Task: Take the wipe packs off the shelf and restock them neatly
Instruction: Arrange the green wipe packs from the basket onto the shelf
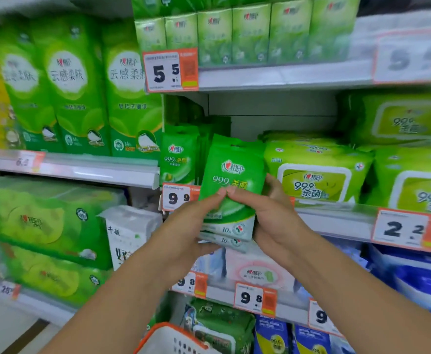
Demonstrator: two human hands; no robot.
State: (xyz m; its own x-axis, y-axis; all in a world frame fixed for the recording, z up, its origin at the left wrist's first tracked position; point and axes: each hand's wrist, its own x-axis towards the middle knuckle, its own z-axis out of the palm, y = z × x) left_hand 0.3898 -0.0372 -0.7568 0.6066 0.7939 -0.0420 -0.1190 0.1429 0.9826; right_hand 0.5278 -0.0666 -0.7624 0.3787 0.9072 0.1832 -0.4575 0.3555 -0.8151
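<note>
Both my hands hold a small stack of green wipe packs (232, 175) upright in front of the middle shelf (337, 218). My left hand (186, 231) grips the stack's left side and bottom. My right hand (273, 215) grips its right side, thumb across the front. Further packs of the same kind (180, 155) stand on the shelf just to the left, behind a 9.9 price tag (177, 198). Behind the held stack there is a gap in the shelf row.
Larger lime wipe packs (314, 172) lie right of the gap. Tall green tissue packs (74, 88) fill the upper left shelf. Lower shelves hold more packs. A white basket with an orange rim (173, 338) sits at the bottom centre.
</note>
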